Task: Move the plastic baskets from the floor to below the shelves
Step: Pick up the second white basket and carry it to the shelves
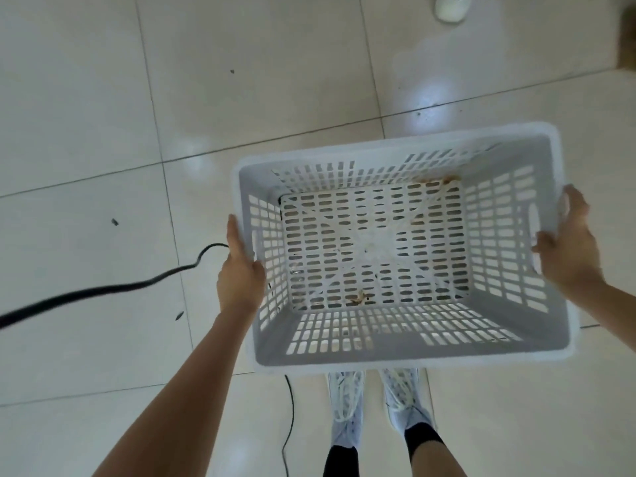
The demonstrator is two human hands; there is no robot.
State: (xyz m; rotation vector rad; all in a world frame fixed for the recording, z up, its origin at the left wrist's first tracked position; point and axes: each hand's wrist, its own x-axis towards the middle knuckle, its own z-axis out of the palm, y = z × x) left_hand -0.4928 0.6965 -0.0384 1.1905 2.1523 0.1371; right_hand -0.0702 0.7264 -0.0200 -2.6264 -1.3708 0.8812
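Note:
A white plastic basket (392,352) with slotted walls and floor hangs in the air in front of me, above my feet. It is empty except for a few small brown scraps on its bottom. My left hand (239,270) grips the basket's left rim, thumb inside. On the right rim my right hand (568,249) holds on, fingers wrapped over the edge. No shelves are in view.
Glossy pale floor tiles (103,98) lie all around. A black cable (103,290) snakes across the floor at left and another thin cable (290,418) runs by my white shoes (344,407). Someone else's white shoe (451,6) shows at the top edge.

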